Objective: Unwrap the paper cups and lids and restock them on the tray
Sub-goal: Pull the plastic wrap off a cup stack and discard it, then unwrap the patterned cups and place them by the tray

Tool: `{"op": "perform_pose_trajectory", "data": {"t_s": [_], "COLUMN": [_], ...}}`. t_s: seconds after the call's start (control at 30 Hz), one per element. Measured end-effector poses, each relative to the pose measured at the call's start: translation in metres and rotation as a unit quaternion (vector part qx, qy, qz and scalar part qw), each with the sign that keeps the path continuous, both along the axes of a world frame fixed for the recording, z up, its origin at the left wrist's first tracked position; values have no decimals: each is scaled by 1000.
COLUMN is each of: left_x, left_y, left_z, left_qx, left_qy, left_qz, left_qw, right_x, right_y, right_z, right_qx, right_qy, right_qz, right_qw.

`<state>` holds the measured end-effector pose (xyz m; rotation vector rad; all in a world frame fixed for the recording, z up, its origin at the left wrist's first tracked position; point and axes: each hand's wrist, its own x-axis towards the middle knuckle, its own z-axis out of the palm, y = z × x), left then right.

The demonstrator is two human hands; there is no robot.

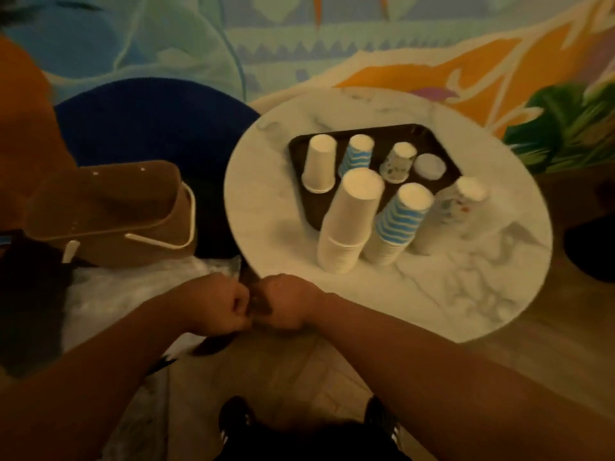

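Both sets of fingers are curling tight, left hand [222, 302] and right hand [289, 306] pinching something dark between them, likely wrapping; I cannot tell. Three stacks [351, 221] are standing on the bench [466, 287], waiting. On the tray [301, 146] beyond are sitting three cups [320, 163] and lids [430, 166].

We cannot make out the small dark object [254, 309] pinched between our fists | motion blur smears the patterned paper cup stack [452, 217] | frame edge crops the orange seat [23, 128].
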<state>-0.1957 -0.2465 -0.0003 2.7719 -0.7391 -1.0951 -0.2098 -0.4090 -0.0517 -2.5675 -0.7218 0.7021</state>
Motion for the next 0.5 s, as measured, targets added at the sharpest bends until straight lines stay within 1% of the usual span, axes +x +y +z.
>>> {"op": "perform_pose_trajectory", "data": {"t_s": [0.1, 0.13, 0.17, 0.2, 0.27, 0.3, 0.37, 0.43, 0.47, 0.5], "left_x": [-23, -31, -38, -43, -47, -46, -37, -17, -4, 9], "left_y": [-91, -123, -154, -183, -238, -262, -304, -338, -350, -360], "left_z": [19, 25, 30, 36, 48, 55, 68, 74, 73, 71], "left_qx": [-14, -24, -37, -63, -142, -189, -264, -269, -259, -243], "left_qy": [106, 123, 121, 101, 29, -9, -95, -194, -229, -245], "left_qz": [0, -6, -14, -23, -20, 0, 48, 85, 99, 109], "left_qw": [994, 992, 992, 993, 989, 982, 959, 939, 933, 932], "right_x": [-28, -35, -42, -47, -54, -57, -62, -64, -63, -62], "right_y": [-91, -120, -148, -174, -220, -241, -277, -306, -318, -329], "right_z": [8, 9, 10, 9, 7, 5, 6, 5, 3, 0], "right_qx": [19, 27, 29, 20, -5, -5, 36, 66, 67, 71], "right_qy": [3, 5, 5, 6, 15, 18, 27, 36, 43, 43], "right_qz": [-14, -27, -42, -61, -103, -129, -193, -226, -237, -246], "right_qw": [1000, 999, 999, 998, 995, 991, 980, 971, 968, 966]}}
